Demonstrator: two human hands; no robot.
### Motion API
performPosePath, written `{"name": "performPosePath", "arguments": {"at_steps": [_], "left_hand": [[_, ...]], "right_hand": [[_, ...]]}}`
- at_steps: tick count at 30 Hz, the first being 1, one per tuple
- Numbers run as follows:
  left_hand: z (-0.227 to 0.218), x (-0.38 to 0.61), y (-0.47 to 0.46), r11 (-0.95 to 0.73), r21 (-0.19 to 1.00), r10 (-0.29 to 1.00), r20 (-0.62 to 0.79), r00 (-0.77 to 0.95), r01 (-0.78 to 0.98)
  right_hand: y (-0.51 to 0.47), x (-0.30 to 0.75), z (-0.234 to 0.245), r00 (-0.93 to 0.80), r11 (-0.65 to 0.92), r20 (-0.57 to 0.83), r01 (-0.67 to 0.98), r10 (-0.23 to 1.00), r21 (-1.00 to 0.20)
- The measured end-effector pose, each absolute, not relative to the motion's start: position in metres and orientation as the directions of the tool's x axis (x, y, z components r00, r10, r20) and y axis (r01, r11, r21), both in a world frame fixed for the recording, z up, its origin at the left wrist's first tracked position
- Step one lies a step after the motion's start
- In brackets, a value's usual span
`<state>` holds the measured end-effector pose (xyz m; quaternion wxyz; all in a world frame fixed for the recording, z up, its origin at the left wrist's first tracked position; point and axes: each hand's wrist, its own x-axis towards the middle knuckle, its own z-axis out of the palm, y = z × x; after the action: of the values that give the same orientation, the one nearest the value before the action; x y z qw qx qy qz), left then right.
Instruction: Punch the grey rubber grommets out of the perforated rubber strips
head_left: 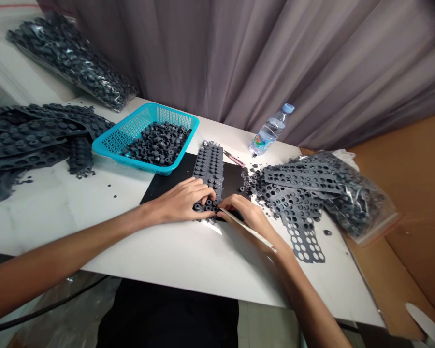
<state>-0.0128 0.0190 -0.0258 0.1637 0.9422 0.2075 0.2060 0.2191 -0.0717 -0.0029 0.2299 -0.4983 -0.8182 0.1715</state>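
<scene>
A dark rubber sheet studded with small round parts (209,166) lies on a black mat (177,179) at the middle of the white table (94,212). My left hand (183,199) presses on the sheet's near end, fingers curled over the parts. My right hand (244,212) is closed on a thin pale stick-like tool (252,231) whose tip meets the sheet's near edge.
A turquoise basket (130,130) of loose black rubber rings stands at the back left. Punched-out sheets (297,193) and a clear bag (362,208) lie to the right, more sheets (29,137) at the left. A water bottle (270,130) and small cutter (234,158) lie behind.
</scene>
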Motion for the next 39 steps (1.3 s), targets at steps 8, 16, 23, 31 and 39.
{"name": "performPosePath", "arguments": {"at_steps": [8, 16, 23, 31, 39], "left_hand": [[-0.027, -0.014, 0.019, -0.874, 0.363, 0.442, 0.325, 0.836, 0.322], [-0.029, -0.013, 0.018, -0.874, 0.374, 0.443, 0.347, 0.827, 0.312], [-0.032, -0.013, 0.019, -0.866, 0.388, 0.452, 0.34, 0.825, 0.315], [-0.029, -0.011, 0.017, -0.839, 0.432, 0.481, 0.307, 0.821, 0.33], [-0.028, -0.011, 0.018, -0.793, 0.51, 0.511, 0.261, 0.819, 0.332]], "right_hand": [[-0.07, 0.221, -0.002, -0.408, 0.446, 0.192, 0.737, 0.893, -0.508], [-0.066, 0.22, -0.014, -0.456, 0.527, 0.268, 0.774, 0.849, -0.351], [-0.064, 0.221, -0.024, -0.585, 0.625, 0.323, 0.781, 0.744, -0.026], [-0.066, 0.219, -0.035, -0.553, 0.58, 0.331, 0.814, 0.765, 0.019], [-0.068, 0.226, -0.022, -0.063, 0.152, 0.371, 0.965, 0.926, -0.216]]}}
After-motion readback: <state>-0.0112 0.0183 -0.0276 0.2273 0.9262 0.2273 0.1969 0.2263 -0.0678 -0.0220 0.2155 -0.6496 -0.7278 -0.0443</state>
